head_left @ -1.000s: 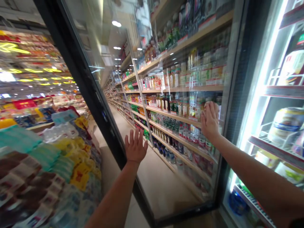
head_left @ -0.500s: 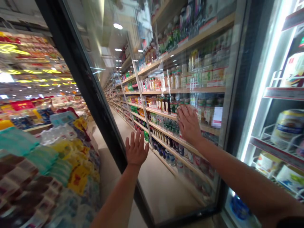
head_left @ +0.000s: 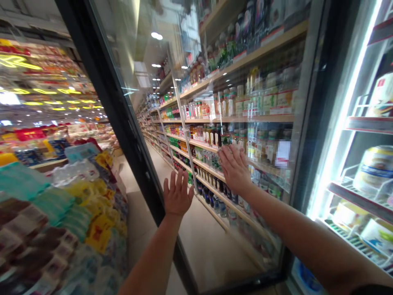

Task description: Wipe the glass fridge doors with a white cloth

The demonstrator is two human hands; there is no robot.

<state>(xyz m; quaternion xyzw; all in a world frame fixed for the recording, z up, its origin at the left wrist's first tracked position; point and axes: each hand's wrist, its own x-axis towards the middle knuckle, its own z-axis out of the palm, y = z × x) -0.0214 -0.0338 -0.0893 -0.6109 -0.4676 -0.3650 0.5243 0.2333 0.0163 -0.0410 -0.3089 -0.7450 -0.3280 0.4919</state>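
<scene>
A glass door [head_left: 211, 229] in a black frame [head_left: 123, 135] stands swung out before me, with bottle shelves showing in its glass. My left hand [head_left: 178, 194] lies flat by the frame's left side, fingers spread, apparently against the glass. Higher and to the right, my right hand [head_left: 235, 170] is pressed flat on the pane with its fingers stretched out and close together. A pale edge shows around its fingertips; whether that is a reflection or something thin under the fingers, I cannot tell. A small white label [head_left: 282, 153] is on the glass right of this hand.
On the right is a lit fridge with wire shelves [head_left: 362, 200] holding packs and a can-shaped pack [head_left: 374, 168]. Stacked bagged goods [head_left: 101, 229] fill the lower left, beside a strip of floor [head_left: 136, 209]. Yellow lit signs hang farther back.
My right hand has slid left and slightly down across the glass. My left hand has stayed almost in place, and the view has shifted slightly.
</scene>
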